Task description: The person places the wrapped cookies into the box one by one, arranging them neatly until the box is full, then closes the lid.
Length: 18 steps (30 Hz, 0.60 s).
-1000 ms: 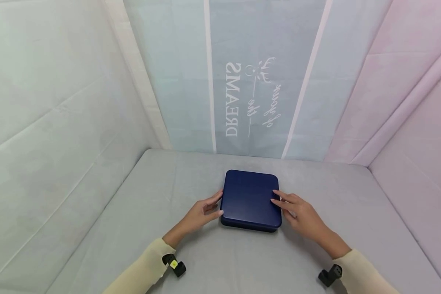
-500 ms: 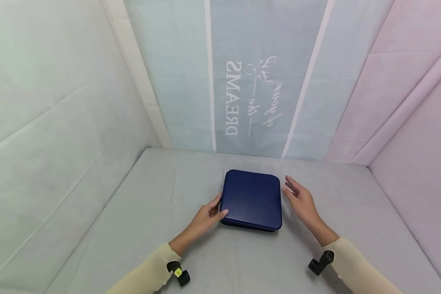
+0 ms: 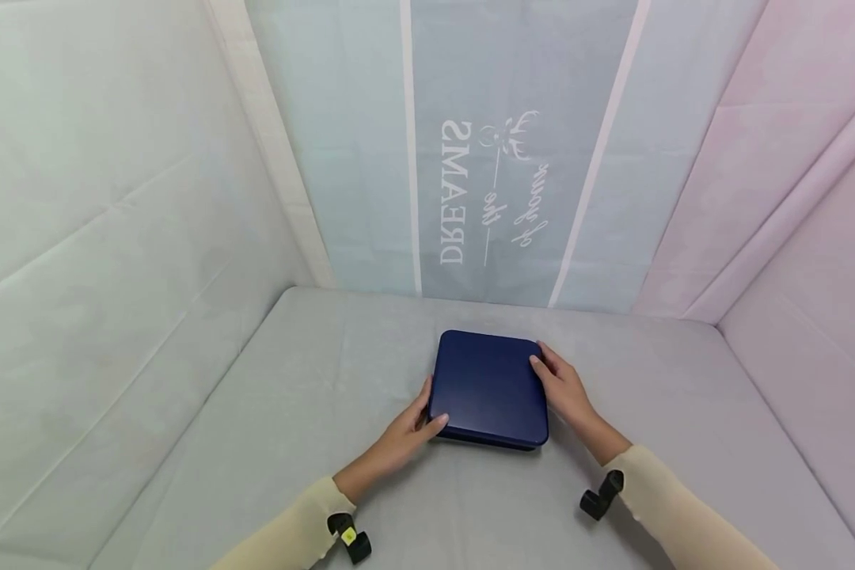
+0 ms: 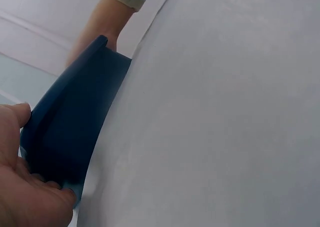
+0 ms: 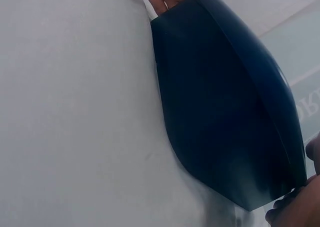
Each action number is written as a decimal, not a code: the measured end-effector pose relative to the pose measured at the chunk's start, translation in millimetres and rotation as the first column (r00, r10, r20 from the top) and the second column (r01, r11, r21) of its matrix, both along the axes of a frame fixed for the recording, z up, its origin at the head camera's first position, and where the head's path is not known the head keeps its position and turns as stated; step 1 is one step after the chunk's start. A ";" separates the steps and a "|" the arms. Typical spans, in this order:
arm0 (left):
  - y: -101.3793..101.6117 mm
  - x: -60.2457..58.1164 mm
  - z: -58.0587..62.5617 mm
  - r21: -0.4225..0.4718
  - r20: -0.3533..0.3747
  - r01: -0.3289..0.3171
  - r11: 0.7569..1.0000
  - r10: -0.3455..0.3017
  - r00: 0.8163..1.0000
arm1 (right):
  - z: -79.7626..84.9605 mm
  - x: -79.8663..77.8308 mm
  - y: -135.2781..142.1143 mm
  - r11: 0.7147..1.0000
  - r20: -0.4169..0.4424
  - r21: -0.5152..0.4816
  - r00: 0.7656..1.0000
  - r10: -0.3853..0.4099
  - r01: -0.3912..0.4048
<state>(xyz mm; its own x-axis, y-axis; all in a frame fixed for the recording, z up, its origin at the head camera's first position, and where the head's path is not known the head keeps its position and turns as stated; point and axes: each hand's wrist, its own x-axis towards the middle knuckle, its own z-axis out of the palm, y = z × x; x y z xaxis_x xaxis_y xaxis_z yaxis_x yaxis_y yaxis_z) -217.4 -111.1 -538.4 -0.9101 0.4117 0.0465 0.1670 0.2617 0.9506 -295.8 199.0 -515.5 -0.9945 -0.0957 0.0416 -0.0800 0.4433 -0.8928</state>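
A flat navy-blue box [image 3: 488,388] with rounded corners and a lid sits on the grey padded surface. My left hand [image 3: 399,439] grips its near left corner, thumb on the lid and fingers along the side. In the left wrist view, the curled fingers of the left hand [image 4: 35,197] meet the lower side wall of the box [image 4: 75,117]. At the far right corner, my right hand [image 3: 566,388] holds the box, thumb on top and fingers behind the edge. The right wrist view shows the box wall [image 5: 215,102] beside the partly cropped right hand [image 5: 302,202]. What is inside stays hidden.
Grey cloth surface [image 3: 328,356] surrounds the box. A pale blue fabric wall [image 3: 370,198] with mirrored lettering stands behind it. A whitish wall [image 3: 114,277] rises at left and a pinkish one [image 3: 812,261] at right.
My right hand has let go of the box's right side, lifted away, then taken hold at the far right corner. The left thumb has slid further onto the lid.
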 end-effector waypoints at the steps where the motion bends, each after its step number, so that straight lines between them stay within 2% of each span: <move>1: -0.2 0.4 -0.3 -0.004 0.002 0.003 1.000 -0.003 1.000 | -0.6 -0.4 -0.6 1.000 -0.006 -0.001 1.000 -0.002 0.002; 4: -0.9 1.6 0.0 -0.029 0.006 0.011 1.000 -0.011 1.000 | -1.9 -1.8 -1.8 1.000 -0.021 0.005 1.000 -0.001 0.001; 10: -2.0 1.9 0.5 -0.089 -0.039 0.020 0.996 -0.024 0.999 | -2.5 -4.7 -1.9 1.000 -0.063 0.030 0.998 0.006 -0.005; 13: -2.0 1.2 0.8 -0.098 -0.070 0.019 0.995 -0.026 0.997 | -2.7 -6.3 -1.4 0.999 -0.084 0.037 0.996 0.007 -0.004; 18: -1.5 0.9 1.9 -0.109 -0.080 0.009 0.994 -0.018 0.997 | -4.1 -7.5 -0.3 0.999 -0.092 0.040 0.996 -0.002 0.005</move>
